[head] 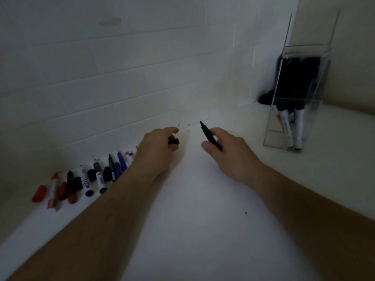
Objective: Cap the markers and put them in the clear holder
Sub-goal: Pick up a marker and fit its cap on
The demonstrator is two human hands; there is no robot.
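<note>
Nearest the camera, two bare forearms reach forward over the white counter (203,230), which carries everything here and runs back to a white tiled wall (101,78). At the ends of them, about mid-counter, the right hand (227,153) has its fingers curled round the barrel of an uncapped black marker (209,135), tip pointing up and away toward the wall, while the left hand (156,147) pinches a small dark piece that is probably the black cap (174,141), though the dim light makes it hard to be sure. The two are near each other but apart, so the capping step looks to be in hand: the cap is ready and not yet on. The next move calls for bringing the cap's open end in line with the marker tip and pressing it home until it seats, then carrying the marker to the right. Along the left stretch of the counter's far edge, against the wall, lies a row of loose markers and caps (89,179), red at the left end, then black, white-barrelled, blue and purple ones; most of the task seems to lie ahead. Farthest off, in the far right corner of the counter, stands the clear holder (284,134), with a few capped markers (292,128) already leaning inside its lower front pocket and something dark in the taller section behind.
</note>
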